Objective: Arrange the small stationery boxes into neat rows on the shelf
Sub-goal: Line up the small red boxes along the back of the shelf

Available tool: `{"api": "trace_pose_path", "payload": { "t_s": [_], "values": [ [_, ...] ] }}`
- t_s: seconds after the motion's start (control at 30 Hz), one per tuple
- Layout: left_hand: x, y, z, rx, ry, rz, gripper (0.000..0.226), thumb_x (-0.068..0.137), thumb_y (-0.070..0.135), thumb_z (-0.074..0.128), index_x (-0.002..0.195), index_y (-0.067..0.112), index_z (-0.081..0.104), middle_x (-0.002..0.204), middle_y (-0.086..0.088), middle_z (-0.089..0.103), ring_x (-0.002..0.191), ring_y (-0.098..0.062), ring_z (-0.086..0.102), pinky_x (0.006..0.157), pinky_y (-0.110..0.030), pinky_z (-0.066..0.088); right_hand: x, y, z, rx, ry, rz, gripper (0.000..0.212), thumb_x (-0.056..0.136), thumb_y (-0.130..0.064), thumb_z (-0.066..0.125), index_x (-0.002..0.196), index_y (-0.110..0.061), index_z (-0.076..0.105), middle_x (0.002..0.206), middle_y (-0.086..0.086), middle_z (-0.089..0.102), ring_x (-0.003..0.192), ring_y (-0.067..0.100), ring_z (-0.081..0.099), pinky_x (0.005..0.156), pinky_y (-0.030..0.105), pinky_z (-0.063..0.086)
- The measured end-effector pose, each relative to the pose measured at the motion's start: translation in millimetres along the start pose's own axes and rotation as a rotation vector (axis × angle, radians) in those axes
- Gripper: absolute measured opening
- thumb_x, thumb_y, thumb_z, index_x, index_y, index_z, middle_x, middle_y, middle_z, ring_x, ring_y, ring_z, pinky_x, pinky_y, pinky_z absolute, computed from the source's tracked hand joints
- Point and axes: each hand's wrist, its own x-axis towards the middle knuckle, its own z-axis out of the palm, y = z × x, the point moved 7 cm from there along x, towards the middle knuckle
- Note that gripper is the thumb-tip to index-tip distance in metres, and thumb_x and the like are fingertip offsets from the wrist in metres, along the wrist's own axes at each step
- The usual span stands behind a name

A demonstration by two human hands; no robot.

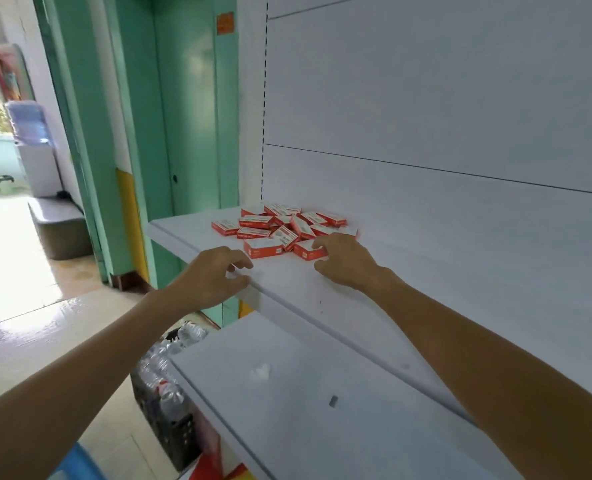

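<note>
Up on the white shelf [183,233], the red and white boxes [284,225] lay in a messy heap, just past the fingertips of both hands. They were not in rows. Some lay flat, some leaned on others, and they pointed all ways.

The right hand [346,261] reached in over the shelf. Its fingers [322,241] were bent, and their tips lay on the right box [305,251] at the near edge of the heap. The thumb sat just by that box's near side. I could not tell if the hand held the box or only touched it.

The left hand [215,275] hung over the front lip of the shelf. Its fingers [242,263] were loosely curled, with a small gap to the thumb, and they held nothing. The left box [263,247] lay just past those fingertips, apart from them.

Below both wrists was a lower shelf [287,393], white too. Between the two arms, low down, water bottles [159,372] sat in a dark crate [173,438]. Far past the left fingers stood a green door [187,116].
</note>
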Motion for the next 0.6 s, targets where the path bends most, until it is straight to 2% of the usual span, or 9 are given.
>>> {"api": "trace_pose_path", "payload": {
  "t_s": [0.17, 0.3, 0.43, 0.6],
  "values": [
    [36.7, -12.5, 6.1, -0.004, 0.015, 0.013, 0.027, 0.083, 0.025, 0.063, 0.109, 0.017, 0.061, 0.116, -0.001, 0.059, 0.093, -0.011, 0.046, 0.081, -0.024, 0.034, 39.8, 11.7, 12.8, -0.025, -0.042, 0.009, 0.042, 0.084, -0.016, 0.057, 0.125, -0.016, 0.051, 0.131, 0.006, 0.052, 0.119, 0.022, 0.047, 0.092, 0.033, 0.041],
    [74.3, -22.9, 19.4, 0.048, 0.003, 0.007, 0.047, 0.08, 0.037, 0.066, 0.119, 0.014, 0.055, 0.12, -0.005, 0.058, 0.104, -0.019, 0.05, 0.087, -0.03, 0.039, 64.7, 25.3, 26.2, -0.024, -0.169, 0.003, 0.054, 0.079, -0.038, 0.064, 0.127, -0.017, 0.049, 0.133, 0.003, 0.05, 0.119, 0.021, 0.045, 0.091, 0.03, 0.038],
    [107.4, -35.1, 35.8, 0.108, -0.007, 0.051, 0.055, 0.078, 0.047, 0.063, 0.122, 0.016, 0.053, 0.126, -0.004, 0.057, 0.11, -0.021, 0.051, 0.089, -0.032, 0.04, 86.0, 32.1, 32.4, -0.027, -0.248, -0.039, 0.059, 0.074, -0.043, 0.069, 0.126, -0.022, 0.05, 0.131, -0.001, 0.05, 0.115, 0.017, 0.046, 0.086, 0.024, 0.034],
    [132.7, -59.5, 51.7, 0.016, -0.098, 0.043, 0.053, 0.08, 0.049, 0.06, 0.123, 0.019, 0.051, 0.128, -0.001, 0.055, 0.106, -0.015, 0.049, 0.082, -0.026, 0.036, 110.0, 35.7, 36.7, 0.008, -0.246, -0.013, 0.06, 0.068, -0.05, 0.073, 0.12, -0.026, 0.055, 0.128, -0.001, 0.051, 0.109, 0.015, 0.045, 0.085, 0.025, 0.032]
  ]
}}
